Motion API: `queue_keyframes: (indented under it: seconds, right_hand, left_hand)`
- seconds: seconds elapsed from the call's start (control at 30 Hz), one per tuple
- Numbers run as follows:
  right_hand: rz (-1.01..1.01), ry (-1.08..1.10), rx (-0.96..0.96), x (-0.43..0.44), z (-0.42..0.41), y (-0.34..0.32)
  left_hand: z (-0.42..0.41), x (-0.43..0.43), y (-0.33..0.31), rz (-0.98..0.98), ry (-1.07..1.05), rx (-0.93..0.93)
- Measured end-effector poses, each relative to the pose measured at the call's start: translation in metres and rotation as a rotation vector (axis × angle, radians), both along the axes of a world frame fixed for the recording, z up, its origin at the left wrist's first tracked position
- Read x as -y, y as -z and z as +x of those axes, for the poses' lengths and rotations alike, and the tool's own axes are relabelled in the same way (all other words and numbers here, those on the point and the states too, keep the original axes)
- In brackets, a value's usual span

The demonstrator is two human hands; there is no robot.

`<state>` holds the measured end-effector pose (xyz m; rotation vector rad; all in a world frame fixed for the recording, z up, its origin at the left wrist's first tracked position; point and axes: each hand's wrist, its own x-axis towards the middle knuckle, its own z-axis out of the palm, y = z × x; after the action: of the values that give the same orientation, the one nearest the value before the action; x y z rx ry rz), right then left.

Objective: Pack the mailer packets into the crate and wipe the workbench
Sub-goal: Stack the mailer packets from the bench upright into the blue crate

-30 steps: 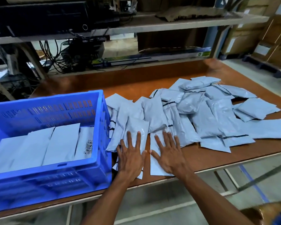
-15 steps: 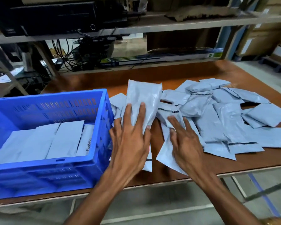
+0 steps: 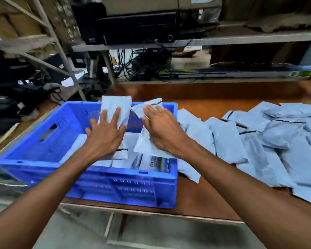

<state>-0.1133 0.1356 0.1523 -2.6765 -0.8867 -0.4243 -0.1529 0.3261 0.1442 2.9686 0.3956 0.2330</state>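
A blue plastic crate (image 3: 115,187) stands on the left part of the brown workbench (image 3: 201,200), with several pale grey mailer packets lying flat inside it. My left hand (image 3: 104,135) holds one grey packet (image 3: 115,106) over the middle of the crate. Beside it, my right hand (image 3: 162,130) holds a second packet (image 3: 147,139) over the crate's right half. A loose heap of grey mailer packets (image 3: 270,141) covers the bench to the right of the crate.
A metal shelf (image 3: 223,40) with black electronics and tangled cables runs behind the bench. Slanted frame struts and dark equipment stand at the left. The bench's front edge runs just below the crate, with floor beneath.
Both hands lifted a packet each from the pile and carried them left, over the crate. The view swung left with them.
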Motion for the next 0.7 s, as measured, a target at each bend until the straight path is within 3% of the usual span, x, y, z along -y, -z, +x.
queue_keyframes:
  seconds: [0.1,0.17,0.3,0.43,0.5,0.7]
  right_hand:
    - [-0.188,-0.052,0.033,-0.036,0.009,0.025]
    - [-0.354,0.019,-0.058,-0.047,0.012,0.041]
    - [-0.482,0.271,-0.470,-0.060,0.022,0.065]
    - [-0.862,0.222,-0.821,-0.061,0.017,0.066]
    - [-0.951,0.182,-0.885,-0.061,0.015,0.066]
    - [-1.040,0.157,-0.833,-0.062,0.021,0.057]
  left_hand:
    - [0.016,-0.027,0.028,0.040,-0.014,-0.231]
    - [0.026,-0.032,0.040,0.063,0.040,-0.356]
    - [0.049,-0.029,0.053,0.058,0.244,-0.580]
    - [0.055,-0.032,0.061,0.132,0.370,-0.946]
    - [0.053,-0.033,0.068,0.196,0.415,-0.960]
    - [0.059,-0.032,0.070,0.275,0.437,-0.891]
